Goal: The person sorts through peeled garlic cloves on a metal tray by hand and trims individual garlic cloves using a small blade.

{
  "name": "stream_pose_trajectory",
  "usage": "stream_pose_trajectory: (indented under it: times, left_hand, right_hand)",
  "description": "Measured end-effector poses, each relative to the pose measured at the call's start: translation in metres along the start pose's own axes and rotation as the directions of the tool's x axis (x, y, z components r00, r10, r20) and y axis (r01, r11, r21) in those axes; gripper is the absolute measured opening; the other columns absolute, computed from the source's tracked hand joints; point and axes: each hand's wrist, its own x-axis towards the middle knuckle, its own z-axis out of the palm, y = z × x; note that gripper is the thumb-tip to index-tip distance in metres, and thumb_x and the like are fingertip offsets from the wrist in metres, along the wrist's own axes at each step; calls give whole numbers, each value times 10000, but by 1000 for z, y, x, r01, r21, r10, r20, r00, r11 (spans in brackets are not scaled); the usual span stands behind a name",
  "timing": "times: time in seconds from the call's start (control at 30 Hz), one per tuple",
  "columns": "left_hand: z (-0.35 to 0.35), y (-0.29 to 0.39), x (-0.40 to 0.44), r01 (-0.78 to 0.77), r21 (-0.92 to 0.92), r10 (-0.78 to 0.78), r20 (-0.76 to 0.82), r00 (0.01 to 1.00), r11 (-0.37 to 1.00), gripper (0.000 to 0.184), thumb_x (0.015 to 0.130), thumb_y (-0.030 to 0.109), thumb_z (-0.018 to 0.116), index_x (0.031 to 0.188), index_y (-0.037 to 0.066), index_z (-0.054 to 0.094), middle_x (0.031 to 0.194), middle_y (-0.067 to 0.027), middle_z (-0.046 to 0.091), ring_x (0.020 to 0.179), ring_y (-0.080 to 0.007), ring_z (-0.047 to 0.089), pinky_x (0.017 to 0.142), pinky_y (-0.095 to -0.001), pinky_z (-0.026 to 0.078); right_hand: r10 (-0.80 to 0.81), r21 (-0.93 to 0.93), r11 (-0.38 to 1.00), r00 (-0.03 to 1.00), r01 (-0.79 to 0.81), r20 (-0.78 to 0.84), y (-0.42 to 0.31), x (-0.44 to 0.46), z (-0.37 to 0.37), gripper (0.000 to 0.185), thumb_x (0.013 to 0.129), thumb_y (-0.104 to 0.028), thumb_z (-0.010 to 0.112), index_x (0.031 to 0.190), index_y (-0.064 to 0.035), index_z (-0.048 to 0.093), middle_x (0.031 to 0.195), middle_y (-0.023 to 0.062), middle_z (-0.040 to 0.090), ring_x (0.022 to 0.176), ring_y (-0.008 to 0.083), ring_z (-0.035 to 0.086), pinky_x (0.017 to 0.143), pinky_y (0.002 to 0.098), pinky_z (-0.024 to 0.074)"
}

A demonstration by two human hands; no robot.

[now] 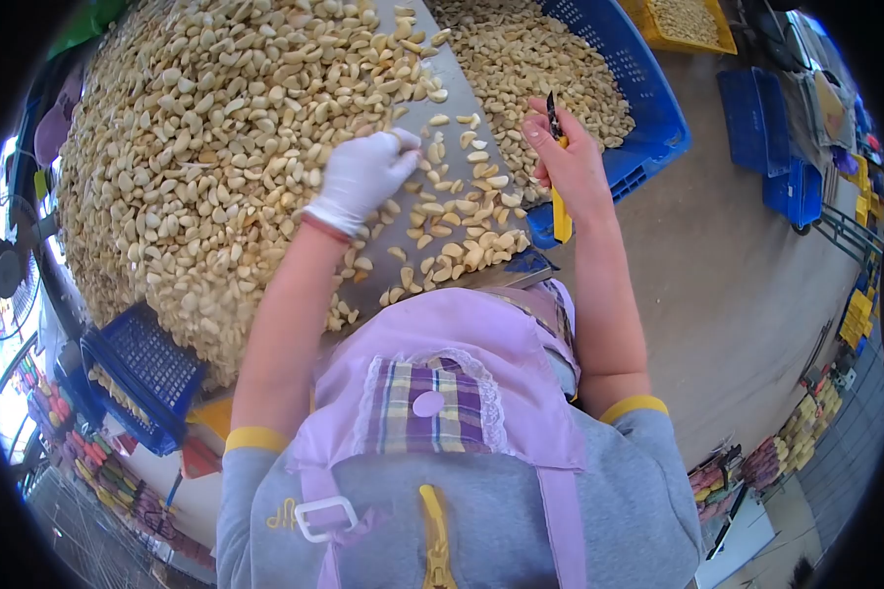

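Note:
My left hand point(361, 177), in a white glove, is at the edge of a large heap of pale cashew nuts point(206, 147). Its fingers are curled together, and whatever they may hold is hidden. Loose cashews point(471, 211) lie scattered on the grey metal tabletop point(452, 74) just right of this hand. My right hand point(580, 162), bare, is closed around a knife point(560, 201) with a yellow handle and a dark, pointed blade tilted upward. This hand is over the near edge of a blue crate point(648, 162) that holds many more cashews.
A smaller blue basket point(147, 368) sits below the heap at left. At the top right is a yellow crate point(702, 44) of nuts, with blue crates point(756, 123) stacked nearby. A fan point(10, 270) stands at far left. Bare floor point(717, 275) shows on the right.

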Motion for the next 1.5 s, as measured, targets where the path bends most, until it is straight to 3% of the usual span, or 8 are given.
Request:
stream_pose_trajectory:
  times: [0.13, 0.33, 0.57, 0.7, 1.1, 1.27, 1.37, 1.5]
  left_hand:
    - [-17, -16, -4, 274, -961, 144, 275, 950, 28, 126, 882, 215, 573, 881, 89, 584, 659, 14, 597, 533, -45, 495, 449, -160, 342]
    - [16, 37, 15, -155, -257, 161, 2, 987, 954, 190, 889, 244, 573, 976, 89, 639, 880, -75, 677, 653, -200, 634, 566, -295, 489]
    - [34, 42, 19, -238, 54, 234, 75, 969, 970, 226, 902, 281, 570, 984, 82, 637, 773, -95, 673, 588, -221, 638, 508, -345, 489]
    - [28, 35, 9, 388, -863, -127, 367, 921, 324, 163, 924, 210, 587, 974, 58, 618, 790, -53, 664, 553, -77, 542, 490, -211, 423]
    - [-3, 47, -20, 180, -945, -169, 137, 976, 275, 63, 853, 73, 665, 842, 28, 622, 797, -26, 631, 674, -57, 565, 543, -205, 455]
    - [3, 8, -45, 220, -832, 255, 98, 962, -509, 211, 893, 215, 617, 1012, 42, 596, 813, -90, 632, 530, -71, 504, 370, -174, 312]
    - [-16, -5, -55, -44, -869, 87, -100, 991, -493, 269, 912, 265, 603, 1083, 58, 609, 830, -81, 633, 555, -64, 502, 407, -156, 328]
    - [-40, -35, -54, 288, -510, -415, -152, 897, 810, 335, 899, 320, 598, 1154, 104, 621, 855, -62, 644, 610, -156, 573, 520, -248, 442]
  right_hand:
    - [2, 89, 996, 999, 1, -38, 4, -3, -7, 471, 896, -279, 641, 1296, -60, 521, 876, -60, 581, 531, 19, 459, 486, 188, 387]
    - [71, 69, 995, 997, -70, -9, 11, -5, -6, 477, 901, -288, 634, 1309, -72, 515, 858, -55, 588, 536, 19, 464, 481, 183, 385]
    - [-15, 67, 998, 994, 8, 106, 4, -10, -3, 466, 942, -266, 564, 1359, -81, 467, 887, -9, 630, 536, 18, 456, 468, 171, 377]
    - [-127, 43, 992, 965, 121, 231, 11, -14, 3, 472, 955, -242, 534, 1390, -89, 428, 890, 1, 635, 529, 16, 428, 472, 166, 371]
    - [-102, -122, 971, 820, 205, 563, -11, -29, 28, 511, 911, -222, 579, 1401, -166, 447, 803, -19, 557, 706, 57, 534, 596, 226, 427]
    - [-71, 51, 997, 882, 53, 465, -5, -30, 34, 419, 947, -199, 554, 1362, -163, 500, 718, -46, 515, 612, 13, 455, 513, 163, 360]
    - [-27, 153, 987, 906, -41, 421, -1, -26, 28, 408, 960, -195, 526, 1361, -129, 489, 703, -40, 499, 521, 7, 394, 465, 143, 333]
    - [-38, 176, 984, 923, -32, 382, 3, -20, 28, 403, 952, -236, 540, 1337, -120, 513, 708, -50, 489, 537, 7, 404, 477, 154, 345]
